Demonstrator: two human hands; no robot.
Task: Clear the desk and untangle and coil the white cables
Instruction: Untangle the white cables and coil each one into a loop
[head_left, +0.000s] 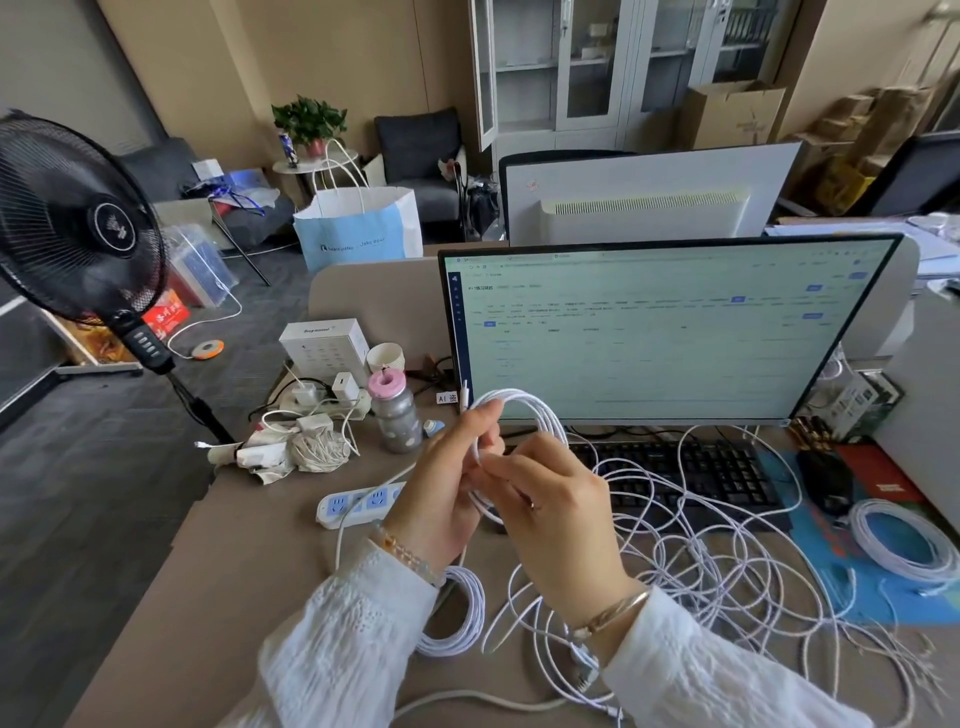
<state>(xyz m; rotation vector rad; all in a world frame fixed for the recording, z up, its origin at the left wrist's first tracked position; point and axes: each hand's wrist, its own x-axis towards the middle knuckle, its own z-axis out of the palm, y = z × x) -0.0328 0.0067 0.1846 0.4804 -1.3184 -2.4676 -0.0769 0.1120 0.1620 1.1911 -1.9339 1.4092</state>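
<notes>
I'm gripping a white cable coil (519, 415) with both hands, left hand (441, 493) and right hand (561, 514), at frame centre; tangled cables (727, 571) are lying lower right on the surface (249, 545). The paper bag (358, 228) is reading "Jake Bear".

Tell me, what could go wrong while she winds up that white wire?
The coil held in both the left hand and right hand trails into the tangled cables on the desk, so pulling might tighten a knot. Those loops also lie across the keyboard, so a tug could drag it or press keys. The bottle stands close to the left hand and might get knocked over.
</notes>
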